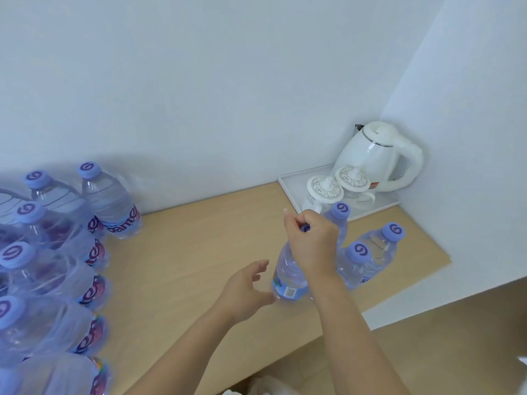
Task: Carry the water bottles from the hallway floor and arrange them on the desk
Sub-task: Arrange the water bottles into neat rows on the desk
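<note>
Water bottle (288,276), clear water inside, cap gripped by right hand (312,240); left hand (245,289) open beside; desk (194,252).

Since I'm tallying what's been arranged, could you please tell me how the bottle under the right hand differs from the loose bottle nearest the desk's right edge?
The held bottle has its cap covered by the right hand, which grips its top; the edge bottle stands untouched, its purple swirl cap showing. The held bottle stands left of the group, near the open left hand; the edge bottle stands farthest right. Both are clear, upright, on the desk.
</note>
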`<state>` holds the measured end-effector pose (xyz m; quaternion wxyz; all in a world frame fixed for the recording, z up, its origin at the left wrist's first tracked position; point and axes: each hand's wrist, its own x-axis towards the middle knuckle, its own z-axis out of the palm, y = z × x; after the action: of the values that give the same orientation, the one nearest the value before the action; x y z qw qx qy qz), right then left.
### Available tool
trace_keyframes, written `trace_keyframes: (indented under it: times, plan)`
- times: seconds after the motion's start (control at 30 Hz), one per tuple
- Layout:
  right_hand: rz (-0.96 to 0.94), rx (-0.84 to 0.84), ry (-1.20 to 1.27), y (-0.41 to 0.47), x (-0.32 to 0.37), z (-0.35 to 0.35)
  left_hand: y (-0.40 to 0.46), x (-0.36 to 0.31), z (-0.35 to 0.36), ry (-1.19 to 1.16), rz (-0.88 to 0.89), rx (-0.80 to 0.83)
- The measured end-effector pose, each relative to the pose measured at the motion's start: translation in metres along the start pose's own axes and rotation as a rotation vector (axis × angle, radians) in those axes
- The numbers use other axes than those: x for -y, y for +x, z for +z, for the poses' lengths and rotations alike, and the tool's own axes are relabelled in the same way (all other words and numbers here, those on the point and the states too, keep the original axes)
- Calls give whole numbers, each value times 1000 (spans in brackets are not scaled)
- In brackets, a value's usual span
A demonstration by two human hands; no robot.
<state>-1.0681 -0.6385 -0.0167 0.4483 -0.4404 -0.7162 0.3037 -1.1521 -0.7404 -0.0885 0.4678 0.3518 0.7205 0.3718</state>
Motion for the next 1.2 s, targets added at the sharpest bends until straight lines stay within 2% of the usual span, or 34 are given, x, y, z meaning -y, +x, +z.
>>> trace_keyframes:
  times: [0.1, 0.2, 0.23, 0.3, 0.37, 0.43, 0.47, 0.53, 0.6, 0.63, 0.73, 0.8, 0.87, 0.93, 1.0, 1.07, 1.2]
  plan:
    - [80, 214, 227, 8, 20, -4, -15, 7, -15, -55, 31, 106]
    - [135, 482, 468, 14, 52, -9, -35, 9, -31, -277, 63, 290]
    - [130, 526, 531, 16, 60, -8, -41, 10, -34, -328, 61, 295]
    - [122, 500, 608, 18, 73, 2, -51, 11, -38, -370, 72, 169]
    - [134, 407, 482, 18, 77, 19, -53, 12, -35, -364, 61, -130]
    - [233, 418, 286, 8, 77, 40, -54, 12, -34, -359, 34, -483]
    - [302, 434, 264, -2, 76, 50, -55, 14, -35, -365, 49, -599]
    - [401, 457, 322, -25, 79, 67, -60, 19, -39, -352, 98, -709]
    - [371, 479, 417, -38, 82, 77, -69, 29, -46, -333, 116, -725]
    - [332, 516, 467, -39, 85, 79, -75, 34, -50, -353, 123, -681]
    - [216, 776, 663, -29, 100, 80, -92, 42, -70, -473, 190, -427]
    - [177, 949, 779, -22, 110, 84, -99, 39, -80, -513, 220, -379]
    - [201, 994, 743, -19, 119, 90, -100, 34, -79, -513, 250, -516]
    - [174, 919, 461, -20, 124, 100, -95, 34, -73, -515, 204, -747]
    - [96, 873, 133, -29, 124, 107, -91, 34, -72, -546, 143, -911]
    - [74, 884, 70, -39, 119, 114, -88, 37, -75, -565, 165, -955]
    - [104, 885, 172, -40, 112, 133, -84, 43, -85, -524, 118, -918]
